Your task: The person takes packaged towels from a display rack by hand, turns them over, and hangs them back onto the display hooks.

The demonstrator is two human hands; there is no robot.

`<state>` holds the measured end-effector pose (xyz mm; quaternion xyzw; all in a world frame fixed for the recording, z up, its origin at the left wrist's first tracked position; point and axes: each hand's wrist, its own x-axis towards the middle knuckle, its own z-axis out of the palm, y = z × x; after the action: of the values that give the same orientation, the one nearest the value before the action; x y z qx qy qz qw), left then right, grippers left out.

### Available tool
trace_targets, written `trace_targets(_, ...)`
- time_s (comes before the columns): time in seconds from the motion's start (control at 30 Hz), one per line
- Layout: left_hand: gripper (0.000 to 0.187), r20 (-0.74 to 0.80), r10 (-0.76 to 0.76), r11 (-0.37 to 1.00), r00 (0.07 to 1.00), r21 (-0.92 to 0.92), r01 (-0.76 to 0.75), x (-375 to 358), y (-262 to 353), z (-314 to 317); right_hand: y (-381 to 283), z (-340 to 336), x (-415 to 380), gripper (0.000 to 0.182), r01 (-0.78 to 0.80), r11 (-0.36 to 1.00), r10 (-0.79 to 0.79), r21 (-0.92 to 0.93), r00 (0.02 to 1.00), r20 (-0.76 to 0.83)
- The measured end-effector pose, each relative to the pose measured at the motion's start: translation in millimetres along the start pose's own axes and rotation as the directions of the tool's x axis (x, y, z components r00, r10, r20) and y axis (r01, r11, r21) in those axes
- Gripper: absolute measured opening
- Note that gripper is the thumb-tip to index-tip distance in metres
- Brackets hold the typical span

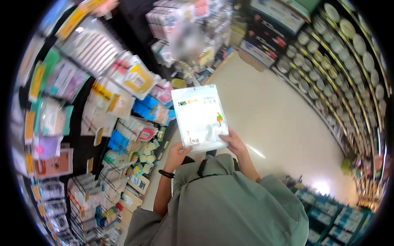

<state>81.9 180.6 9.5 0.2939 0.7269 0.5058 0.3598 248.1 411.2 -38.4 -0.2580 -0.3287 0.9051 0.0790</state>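
I hold a flat white packet (200, 117) in a clear plastic sleeve, with small print and a green and orange figure on it, upright in front of my chest. My left hand (177, 156) grips its lower left corner, a dark bracelet on that wrist. My right hand (234, 143) grips its lower right corner, thumb on the front. My grey-green top fills the lower middle of the view.
A rack of hanging packets (102, 94) and small boxed goods runs along my left. Shelves of round lidded containers (328, 69) line the right side of the pale aisle floor (271, 119). Blue boxes (328, 217) stand at lower right. Another person stands blurred further up the aisle.
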Motion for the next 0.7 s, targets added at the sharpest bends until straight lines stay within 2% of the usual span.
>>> trace_targets(0.07, 0.022, 0.051, -0.008, 0.993, 0.999, -0.114, 0.013, 17, -11, 20, -18, -16, -9, 0.070, 0.063, 0.996, -0.064, -0.065, 0.998, -0.017)
trace_targets(0.1, 0.030, 0.104, -0.016, 0.988, 0.994, -0.153, 0.032, 25, -21, 28, -26, -23, -16, 0.071, 0.089, 0.993, -0.091, -0.077, 0.996, -0.021)
trace_targets(0.2, 0.038, 0.137, -0.012, 0.945, 0.990, -0.322, 0.056, 44, 1, 55, -45, -39, -35, 0.072, 0.129, 0.984, -0.133, -0.121, 0.991, -0.025)
trace_targets(0.23, 0.045, 0.188, -0.021, 0.952, 0.982, -0.297, 0.077, 51, 4, 59, -50, -43, -42, 0.072, 0.125, 0.984, -0.129, -0.131, 0.991, -0.028)
trace_targets(0.33, 0.042, 0.138, 0.025, 0.922, 0.990, -0.385, 0.030, 78, 13, 80, -60, -63, -50, 0.073, 0.127, 0.968, -0.134, -0.217, 0.991, -0.014)
trace_targets(0.37, 0.041, 0.144, -0.019, 0.911, 0.989, -0.406, 0.077, 89, 16, 84, -61, -69, -52, 0.073, 0.129, 0.958, -0.136, -0.255, 0.991, -0.010)
trace_targets(0.47, 0.041, 0.192, -0.110, 0.885, 0.975, -0.427, 0.184, 125, 25, 96, -73, -69, -55, 0.065, 0.146, 0.974, -0.159, -0.173, 0.985, -0.068)
trace_targets(0.57, 0.042, 0.252, -0.104, 0.892, 0.962, -0.405, 0.203, 167, 40, 109, -79, -86, -38, 0.052, 0.123, 0.986, -0.151, -0.116, 0.949, -0.276)
trace_targets(0.7, 0.031, 0.192, -0.035, 0.927, 0.981, -0.361, 0.104, 230, 46, 133, -110, -108, -8, 0.035, 0.171, 0.949, -0.268, -0.264, 0.879, -0.394)
